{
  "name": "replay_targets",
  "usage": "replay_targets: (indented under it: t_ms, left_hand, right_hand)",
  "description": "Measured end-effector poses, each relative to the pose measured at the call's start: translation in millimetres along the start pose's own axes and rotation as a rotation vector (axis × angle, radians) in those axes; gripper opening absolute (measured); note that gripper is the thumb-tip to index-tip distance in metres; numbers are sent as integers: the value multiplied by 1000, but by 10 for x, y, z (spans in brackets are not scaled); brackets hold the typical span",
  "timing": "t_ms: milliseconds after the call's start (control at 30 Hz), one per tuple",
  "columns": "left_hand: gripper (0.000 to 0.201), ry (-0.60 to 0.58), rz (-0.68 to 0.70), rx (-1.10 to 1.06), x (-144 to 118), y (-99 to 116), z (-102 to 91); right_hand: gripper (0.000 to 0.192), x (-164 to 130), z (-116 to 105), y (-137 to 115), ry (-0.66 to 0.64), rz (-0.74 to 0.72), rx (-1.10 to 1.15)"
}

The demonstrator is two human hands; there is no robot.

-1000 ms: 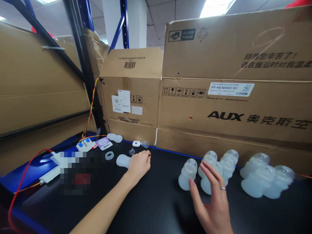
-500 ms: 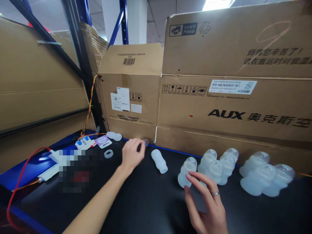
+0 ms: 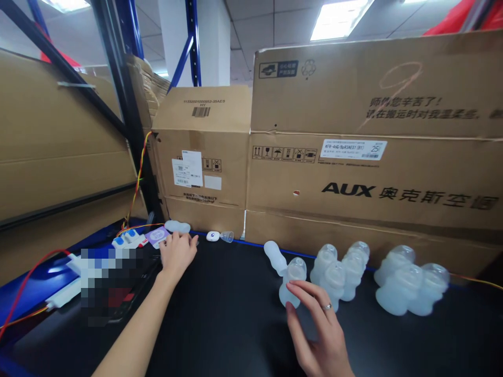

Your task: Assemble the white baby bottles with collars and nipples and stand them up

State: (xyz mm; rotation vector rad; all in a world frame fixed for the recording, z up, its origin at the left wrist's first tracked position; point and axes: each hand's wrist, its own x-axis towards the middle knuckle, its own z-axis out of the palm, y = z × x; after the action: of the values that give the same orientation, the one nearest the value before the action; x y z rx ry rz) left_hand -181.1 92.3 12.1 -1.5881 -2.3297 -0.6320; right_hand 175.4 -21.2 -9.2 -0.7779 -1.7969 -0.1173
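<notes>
right hand [image 3: 318,335], fingertips touching capped bottle [image 3: 291,281]

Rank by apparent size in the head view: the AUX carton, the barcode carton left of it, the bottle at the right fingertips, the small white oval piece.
1. AUX carton
2. barcode carton
3. bottle
4. white oval piece, farther back, yet clearly smallest

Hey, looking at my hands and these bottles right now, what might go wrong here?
The right hand touches a capped bottle packed against others; a nudge might topple several. The uncapped bottle lies on its side and may roll. The left hand works near loose small parts that it could scatter.
</notes>
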Motion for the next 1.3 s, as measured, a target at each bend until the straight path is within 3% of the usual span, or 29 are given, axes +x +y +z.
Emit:
replay_targets:
  t_ms: [200, 367, 533, 667, 767, 867, 933, 1133, 1233, 1300]
  left_hand:
    - [34, -55, -29, -80, -18, -88, 107]
    - [33, -45, 31, -330, -21, 5, 105]
    - [36, -157, 282, -738, -283, 487, -67]
    - [40, -357, 464, -1003, -802, 978, -263]
    - [42, -518, 529, -1170, -1173, 1215, -374]
    - [40, -730, 389, -1523, -1370, 1319, -406]
    - [43, -804, 263, -1668, -1403, 1343, -389]
    - [58, -755, -76, -1892, -1315, 1353, -351]
    - [53, -831, -336, -2079, -1289, 1349, -407]
    - [47, -913, -427, -2169, -1286, 1339, -455]
  right_hand:
    - [42, 2, 3, -47, -31, -2, 38]
    - [42, -10, 17, -44, -45, 18, 49]
    - [42, -19, 26, -39, -84, 29, 111]
    - [43, -11, 34, -34, -124, 6, 136]
    - [42, -3, 38, -10, -133, 10, 147]
    - [38, -3, 32, 13, -135, 21, 189]
    - [32, -4, 26, 15, -121, 19, 192]
    - [15, 10, 63, -79, -112, 75, 223]
    - [10, 9, 125, -152, -139, 141, 275]
    - [6, 7, 164, -186, -148, 220, 275]
